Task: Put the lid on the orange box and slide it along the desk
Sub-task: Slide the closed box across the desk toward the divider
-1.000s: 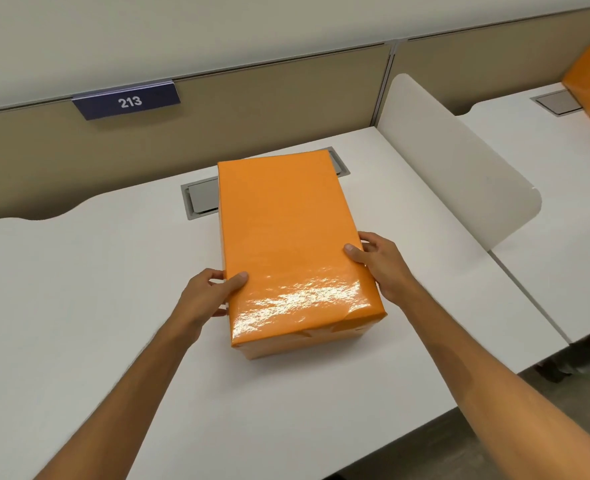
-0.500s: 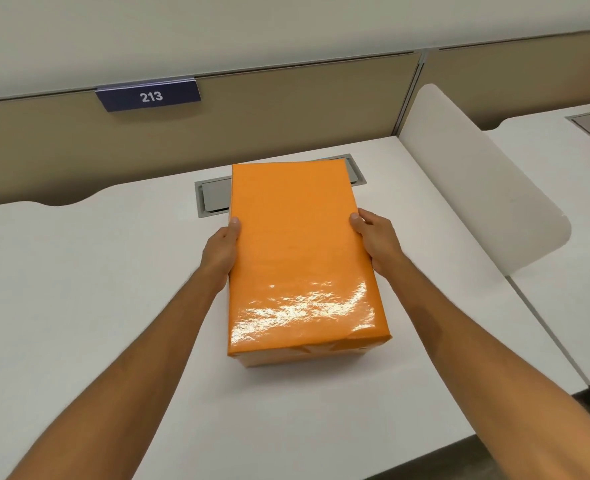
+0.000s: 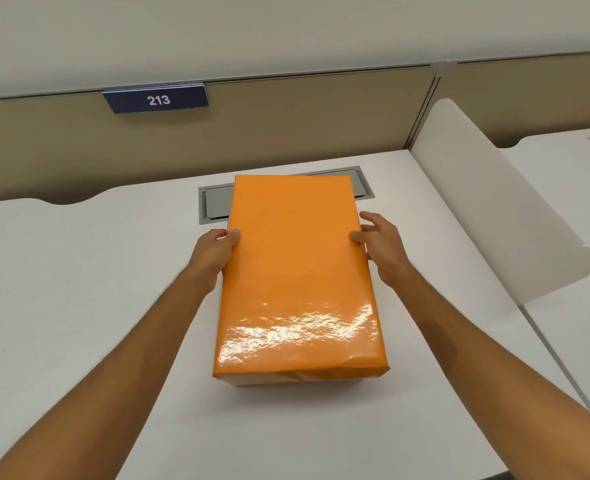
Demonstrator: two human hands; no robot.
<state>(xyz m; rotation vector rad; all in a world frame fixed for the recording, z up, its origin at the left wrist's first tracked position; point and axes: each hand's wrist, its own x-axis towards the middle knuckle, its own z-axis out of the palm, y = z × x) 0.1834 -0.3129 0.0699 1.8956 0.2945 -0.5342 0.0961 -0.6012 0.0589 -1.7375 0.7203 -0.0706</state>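
The orange box stands lengthwise on the white desk (image 3: 79,289), its glossy orange lid (image 3: 297,271) seated on top. A thin strip of the pale base (image 3: 269,381) shows under the lid at the near end. My left hand (image 3: 214,252) clasps the box's left side past the middle, thumb on the lid's edge. My right hand (image 3: 381,247) presses against the right side opposite it, thumb on the lid's edge and fingers loosely spread. The far end of the box covers part of a grey cable hatch (image 3: 217,206).
A beige partition (image 3: 304,126) with a dark "213" sign (image 3: 156,99) closes off the back of the desk. A white curved divider (image 3: 494,209) stands at the right edge, with a neighbouring desk (image 3: 563,161) beyond it.
Both hands have moved along the box's sides from its near end to past its middle. The right hand's fingers have spread.
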